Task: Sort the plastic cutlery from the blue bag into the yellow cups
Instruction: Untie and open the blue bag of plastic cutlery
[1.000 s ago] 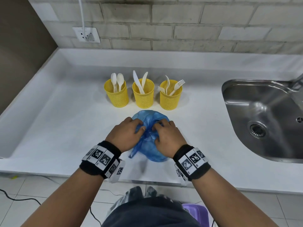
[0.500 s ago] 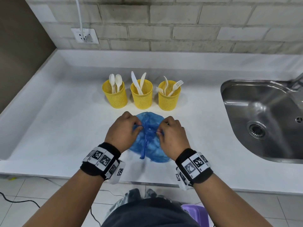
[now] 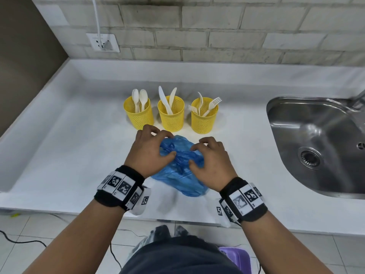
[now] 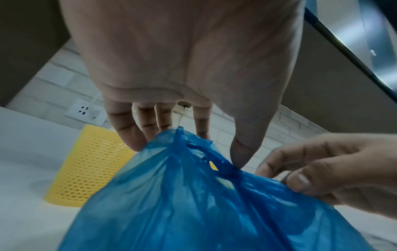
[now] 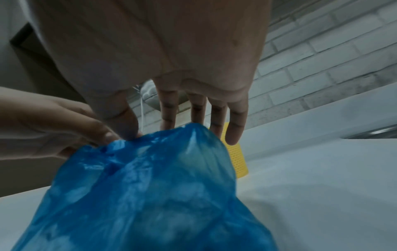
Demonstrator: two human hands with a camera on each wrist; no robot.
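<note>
A crumpled blue bag [image 3: 177, 180] lies on the white counter, just in front of three yellow mesh cups. The left cup [image 3: 140, 117] holds spoons, the middle cup [image 3: 171, 119] knives, the right cup [image 3: 204, 121] forks. My left hand [image 3: 167, 145] pinches the bag's bunched top from the left, thumb against the plastic [image 4: 182, 203]. My right hand [image 3: 192, 155] pinches the same top from the right [image 5: 150, 186]. The twisted handles show between the two thumbs. What is inside the bag is hidden.
A steel sink [image 3: 316, 135] is sunk into the counter at the right. A wall socket [image 3: 102, 43] with a white cable sits on the brick wall at the back left. The counter's front edge [image 3: 177, 218] runs just behind my wrists.
Both hands have shifted a little toward the cups with the bag and drawn slightly apart, so the twisted top now shows between the thumbs.
</note>
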